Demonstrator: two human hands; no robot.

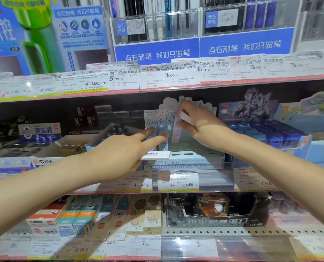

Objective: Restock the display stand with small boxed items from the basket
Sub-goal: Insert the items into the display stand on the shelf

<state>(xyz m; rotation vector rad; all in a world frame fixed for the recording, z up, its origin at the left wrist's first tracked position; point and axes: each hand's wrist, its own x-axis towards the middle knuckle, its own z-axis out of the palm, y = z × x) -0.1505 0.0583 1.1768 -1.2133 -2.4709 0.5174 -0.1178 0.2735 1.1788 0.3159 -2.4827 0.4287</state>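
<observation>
Both arms reach into the middle shelf point(176, 188) of a stationery rack; between them stands the display stand point(191, 148), a pale blue cardboard tray with a cartoon-dog header card and "Sanrio characters" printed on its back and front lip; its stepped floor shows rows of slots, most of them bare.

The right hand point(197, 121) is raised at the stand's back panel, wrist bent; its fingers point(185, 105) curl round a small white box point(186, 118), thumb beneath; a narrow pinkish box point(177, 132) stands upright in the stand just below that hand, touching or nearly touching it; the blur leaves that unclear.

The left hand point(117, 156) lies lower and nearer, palm down; its index and middle fingers point(157, 138) stretch straight toward the stand's left side, the tips at a pale upright box point(164, 146) there; under the heel of this hand a flat white box with a barcode point(155, 155) juts out over the stand's front lip, seemingly held by the thumb and lower fingers, though the grip itself is hidden.

Price tags point(178, 181) marked 4.00 and 2.00 hang along the shelf edge; a dark-printed carton point(217, 210) sits on the shelf below; blue pen displays point(202, 48) stand on the shelf above; the basket is out of view.
</observation>
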